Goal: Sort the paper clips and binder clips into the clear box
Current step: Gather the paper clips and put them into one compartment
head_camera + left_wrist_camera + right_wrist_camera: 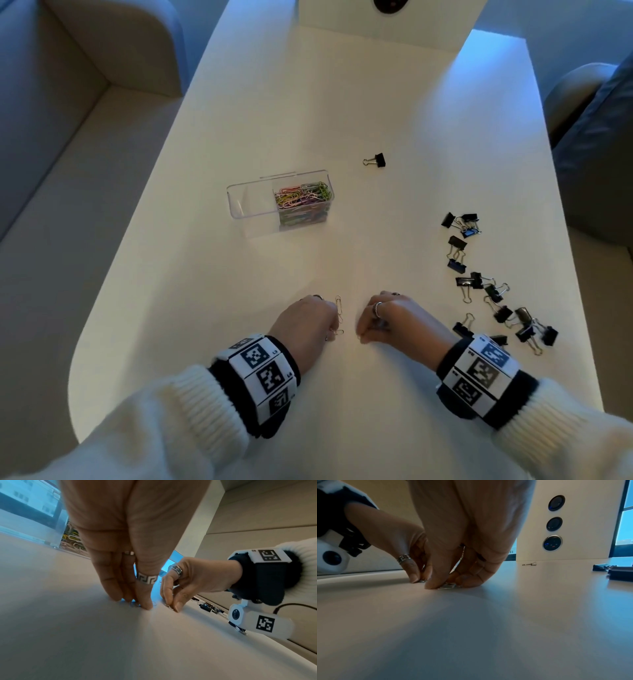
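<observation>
A clear box (239,192) stands mid-table; its right half holds coloured paper clips (303,195) and its left half holds nothing. Near the front edge my left hand (327,334) has its fingertips (145,605) down on the table, pinching silver paper clips (339,306) that lie beside it. Close to its right, my right hand (363,334) pinches more silver clips (447,586) against the tabletop between thumb and fingers (431,584). Several black binder clips (493,291) lie scattered to the right of that hand. A lone binder clip (376,160) lies beyond the box.
The white table (308,102) has a rounded front-left corner. A beige sofa (68,137) runs along its left side and a chair (599,137) stands on the right. At the far end rises a white panel with round sockets (554,523).
</observation>
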Available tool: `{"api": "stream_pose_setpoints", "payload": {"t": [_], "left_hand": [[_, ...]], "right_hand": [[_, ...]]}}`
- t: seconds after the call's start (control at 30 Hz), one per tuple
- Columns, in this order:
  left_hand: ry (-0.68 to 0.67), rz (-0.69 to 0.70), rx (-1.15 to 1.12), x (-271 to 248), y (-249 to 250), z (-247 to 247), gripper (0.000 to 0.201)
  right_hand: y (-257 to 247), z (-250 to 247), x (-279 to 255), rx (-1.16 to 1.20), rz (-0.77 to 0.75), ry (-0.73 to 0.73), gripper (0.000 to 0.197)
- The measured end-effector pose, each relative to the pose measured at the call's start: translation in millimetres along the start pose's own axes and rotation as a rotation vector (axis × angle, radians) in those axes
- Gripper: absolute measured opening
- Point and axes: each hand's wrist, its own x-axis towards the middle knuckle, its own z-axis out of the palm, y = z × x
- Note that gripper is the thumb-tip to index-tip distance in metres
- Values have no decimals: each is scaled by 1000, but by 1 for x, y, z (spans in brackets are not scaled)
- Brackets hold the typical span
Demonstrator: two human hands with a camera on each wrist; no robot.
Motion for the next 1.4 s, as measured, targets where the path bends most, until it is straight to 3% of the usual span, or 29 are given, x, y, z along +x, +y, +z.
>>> {"api": "stream_pose_setpoints", "payload": {"t": [0.2, 0.37, 0.53, 0.63, 0.73, 0.83, 0.97, 1.1, 1.23, 1.3, 1.4], "left_hand": [[-26, 25, 113, -2, 5, 2, 26], [-47, 107, 242, -5, 7, 5, 36], [-29, 42, -480, 1, -15, -15, 18], [-74, -79, -1203, -2, -20, -27, 19], [-77, -140, -1586, -3, -22, -34, 24], [-80, -157, -1723, -1, -23, -36, 27], [-191, -155, -1831, 2, -19, -37, 30], [-222, -273, -1921, 2, -17, -39, 29], [-272, -319, -1867, 1, -21, -40, 46], [-268, -334, -1850, 1, -23, -40, 49], [-250, -350, -1837, 2, -28, -40, 49]], "right_hand": [[0, -3, -6, -99, -42, -14, 20], [-2, 0, -8, -192, -68, -51, 20], [-5, -1, -10, -254, -28, -85, 23], [-10, -15, -8, -78, 1, 58, 15], [-20, -27, -3, 119, -33, 275, 3], [-34, -28, 4, 162, -108, 387, 2], [-50, -21, 15, 80, -216, 466, 20], [-53, -18, 20, 40, -321, 518, 20], [-42, -30, 12, 231, -207, 610, 13], [-25, -35, 7, 172, -66, 467, 8], [4, -34, 0, -1, 113, -44, 21]]}}
